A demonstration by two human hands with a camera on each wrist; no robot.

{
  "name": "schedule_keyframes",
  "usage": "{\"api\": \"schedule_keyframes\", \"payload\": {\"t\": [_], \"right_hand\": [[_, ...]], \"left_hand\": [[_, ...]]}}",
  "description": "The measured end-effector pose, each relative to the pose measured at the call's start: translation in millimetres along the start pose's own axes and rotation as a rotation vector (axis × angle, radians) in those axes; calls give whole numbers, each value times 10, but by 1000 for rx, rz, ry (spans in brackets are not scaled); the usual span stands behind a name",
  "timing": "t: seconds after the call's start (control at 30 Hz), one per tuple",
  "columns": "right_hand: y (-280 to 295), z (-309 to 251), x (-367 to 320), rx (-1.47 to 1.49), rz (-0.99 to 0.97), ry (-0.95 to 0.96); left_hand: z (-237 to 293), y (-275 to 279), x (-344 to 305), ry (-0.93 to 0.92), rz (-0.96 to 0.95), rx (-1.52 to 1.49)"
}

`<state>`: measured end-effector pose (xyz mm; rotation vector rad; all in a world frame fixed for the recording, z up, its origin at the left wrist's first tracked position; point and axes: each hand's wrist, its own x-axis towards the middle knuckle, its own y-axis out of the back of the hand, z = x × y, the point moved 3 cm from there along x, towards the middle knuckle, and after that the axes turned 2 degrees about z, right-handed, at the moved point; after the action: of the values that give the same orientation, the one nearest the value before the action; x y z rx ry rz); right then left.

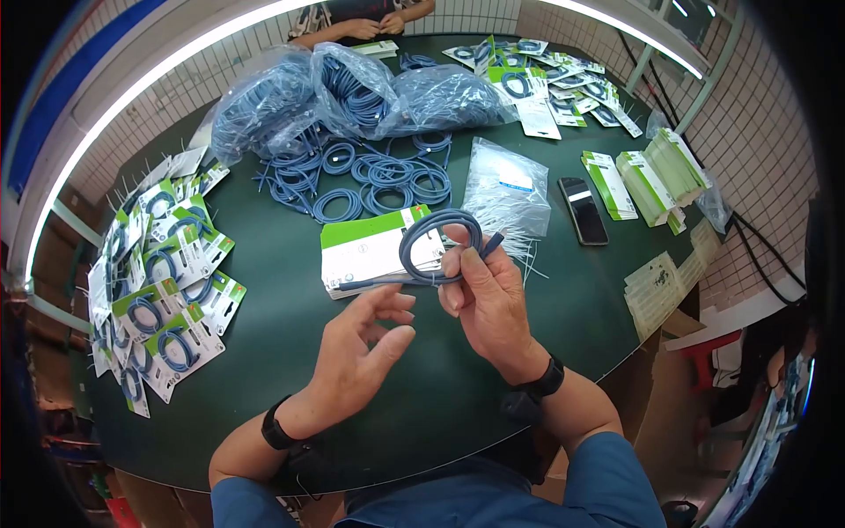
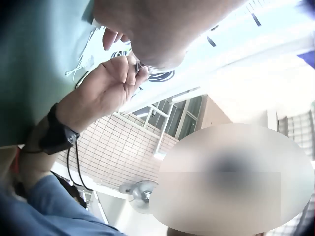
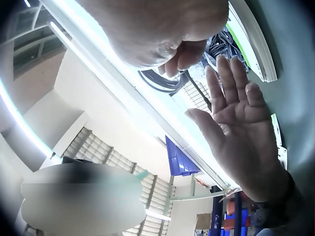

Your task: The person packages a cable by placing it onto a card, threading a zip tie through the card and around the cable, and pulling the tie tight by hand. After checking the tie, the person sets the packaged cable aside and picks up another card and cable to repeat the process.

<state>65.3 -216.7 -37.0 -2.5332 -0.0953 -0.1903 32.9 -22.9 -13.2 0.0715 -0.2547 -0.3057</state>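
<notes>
A coiled blue cable (image 1: 421, 231) is pinched between the thumb and fingers of the right hand (image 1: 495, 304), above a stack of green-and-white cards (image 1: 363, 251). One cable end sticks out to the left over the cards; the other, with its connector, rises beside the right thumb. The left hand (image 1: 356, 352) is near that left end, fingers spread and slightly bent, holding nothing. In the right wrist view the left hand (image 3: 243, 132) shows its palm, fingers extended. The left wrist view shows the right hand (image 2: 106, 88) with fingertips gripping the coil (image 2: 161, 76).
Carded cables (image 1: 176, 348) heap at the left, more (image 1: 563, 84) at the back right. Bagged cables (image 1: 352, 92) and loose coils (image 1: 387, 180) lie behind the cards. White ties in a bag (image 1: 506, 189), a phone (image 1: 583, 211) and card stacks (image 1: 656, 185) are at right. Another person's hands (image 1: 378, 26) are opposite.
</notes>
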Motion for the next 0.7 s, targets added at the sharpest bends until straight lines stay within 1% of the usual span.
{"api": "schedule_keyframes", "payload": {"t": [0.03, 0.07, 0.13, 0.17, 0.23, 0.27, 0.3, 0.33, 0.37, 0.4, 0.43, 0.47, 0.5, 0.57, 0.6, 0.7], "right_hand": [[-21, 8, -20, 33, -31, 16], [-23, 30, -40, 31, -42, 5], [-1, 101, -95, -33, -68, 10], [-35, 179, -111, -51, -107, -7], [-80, 245, -156, -62, -44, -49], [-22, 325, -155, -89, -43, -53], [67, 386, -154, -153, -63, -83], [145, 399, -138, -175, -71, -96], [164, 423, -130, -204, -74, -97], [19, 383, -159, -200, -82, -104], [-96, 352, -174, -206, -74, -93], [-155, 418, -177, -198, -117, -125], [-171, 441, -177, -189, -106, -123], [-169, 446, -160, -179, -69, -98], [-190, 460, -164, -185, -96, -112], [-231, 441, -169, -261, -154, -144]], "left_hand": [[-87, -28, 25, 228, 11, -275], [-114, -43, 57, 229, 26, -278], [-188, -54, 97, 253, 69, -486], [-229, -13, 79, 259, 125, -581], [-345, 13, 63, 191, 202, -637], [-421, 17, 54, 250, 237, -614], [-494, -30, 43, 172, 264, -683], [-465, -59, 54, 123, 206, -815], [-510, -87, 67, 82, 265, -799], [-576, -109, 89, 40, 306, -785], [-630, -111, 106, 8, 297, -814], [-659, -98, 124, -27, 268, -851], [-655, -55, 122, -38, 315, -851], [-631, -18, 138, 28, 289, -966], [-614, 46, 114, 12, 316, -968], [-540, 194, 51, 31, 285, -912]]}}
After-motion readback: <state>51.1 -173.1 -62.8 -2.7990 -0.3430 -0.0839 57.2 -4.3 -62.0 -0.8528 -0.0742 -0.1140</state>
